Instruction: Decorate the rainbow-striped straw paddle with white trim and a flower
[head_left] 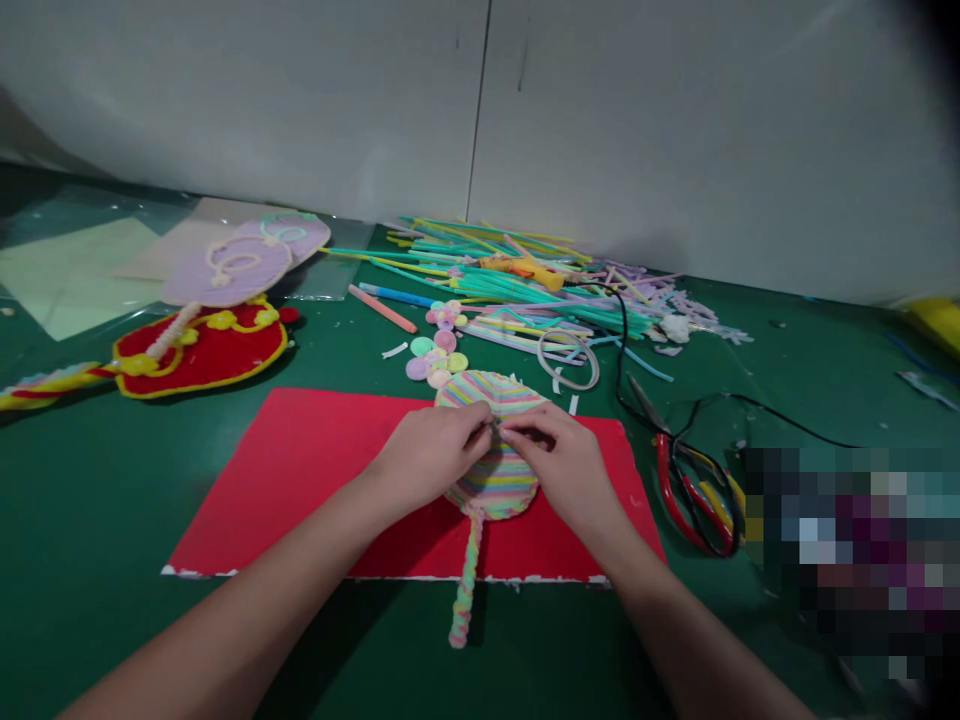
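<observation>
A round fan [501, 490] of pastel striped pipe cleaners lies on a red board [322, 480], its twisted handle [466, 585] hanging over the near edge. Above the fan's middle, my left hand [435, 452] and my right hand [564, 460] meet with fingertips almost touching. Both are closed in a pinch, thumb against fingers. Whatever is between the fingertips is too small to make out. Just past the fan's far edge sits a flower of pastel discs [436, 358], with a smaller flower [446, 315] behind it.
A pile of pipe cleaners [510, 290] lies along the wall with an orange-handled tool [525, 270] on it. Red-handled scissors [679, 490] and a black cord [622, 350] are at right. Purple fans [232, 265] and a red fan [217, 355] lie at left.
</observation>
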